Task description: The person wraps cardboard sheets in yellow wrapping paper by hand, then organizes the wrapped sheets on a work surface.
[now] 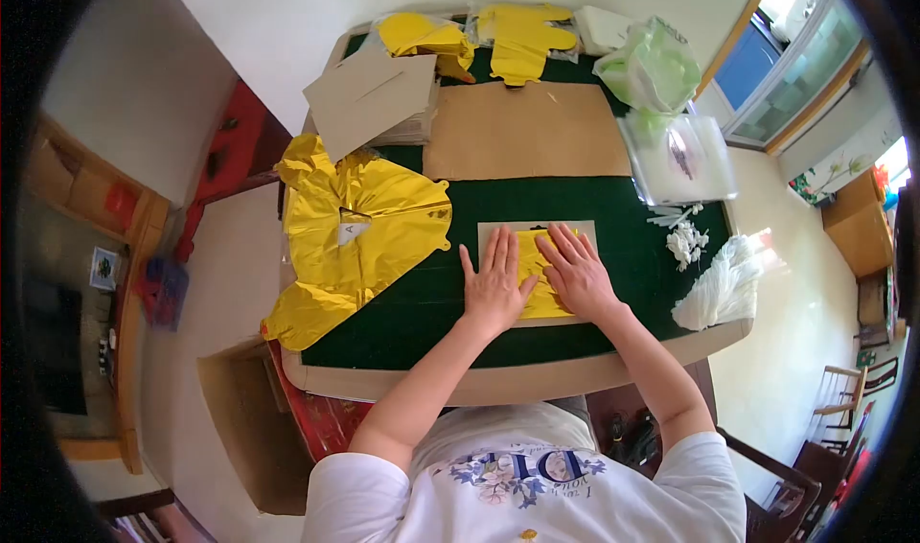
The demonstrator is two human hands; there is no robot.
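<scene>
My left hand [494,282] lies flat on the left side of a folded yellow foil sheet [539,303], its fingers stretched out and the thumb pointing left. My right hand [582,277] rests flat over the right side of the same foil, fingers extended. Under the foil is a grey card [487,231], its edges showing around it; the hands hide part of both. To the left, a large shiny gold foil balloon [398,212] lies spread and wrinkled, with a small white piece marked "A" [353,230] on it.
Behind are a brown cardboard sheet [527,131], a stack of grey cards [369,102] and more yellow foil pieces [522,40]. On the right lie clear plastic bags [704,164], a green bag [652,69], small white pieces [686,243] and a white bundle [721,289]. An open box [240,428] stands at lower left.
</scene>
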